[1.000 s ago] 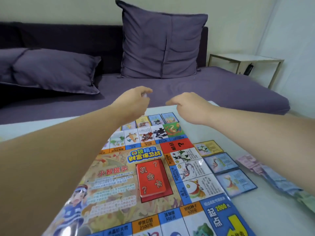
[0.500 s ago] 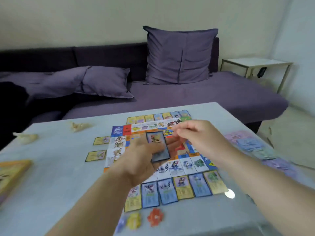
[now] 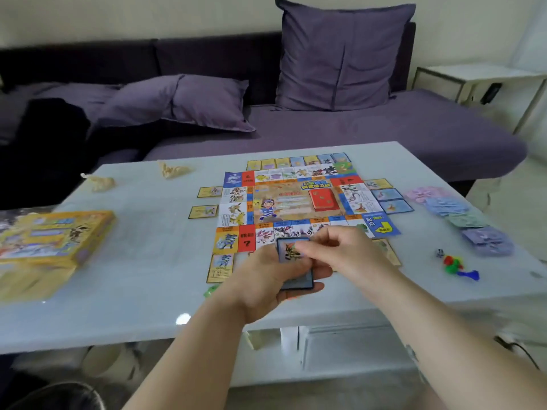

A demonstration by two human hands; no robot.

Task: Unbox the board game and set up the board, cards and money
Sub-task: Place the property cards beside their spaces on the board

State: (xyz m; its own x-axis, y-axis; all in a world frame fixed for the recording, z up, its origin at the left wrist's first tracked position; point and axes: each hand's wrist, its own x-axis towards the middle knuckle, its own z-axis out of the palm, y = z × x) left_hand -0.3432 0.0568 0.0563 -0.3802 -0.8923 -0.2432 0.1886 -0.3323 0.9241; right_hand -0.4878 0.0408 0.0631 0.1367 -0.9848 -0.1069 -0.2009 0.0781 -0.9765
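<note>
Board (image 3: pixel 296 202) lies flat & open, print upside down to me. Red deck (image 3: pixel 322 199) sits on its centre-right. Cards (image 3: pixel 220 267) line its edges, face up. Stack (image 3: pixel 299 279) over its near edge in my left hand (image 3: pixel 263 288); right hand (image 3: pixel 343 253) pinches top card (image 3: pixel 291 251). Money (image 3: pixel 461 220) in pastel piles right of board; box (image 3: pixel 50 235) well left.

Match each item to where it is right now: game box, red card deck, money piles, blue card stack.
Items:
1. game box
2. red card deck
3. money piles
4. blue card stack

Places:
A. held in the left hand
B. on the middle of the board
C. on the left part of the table
D. along the table's right edge

Pairs: 1-C, 2-B, 3-D, 4-A.
</note>
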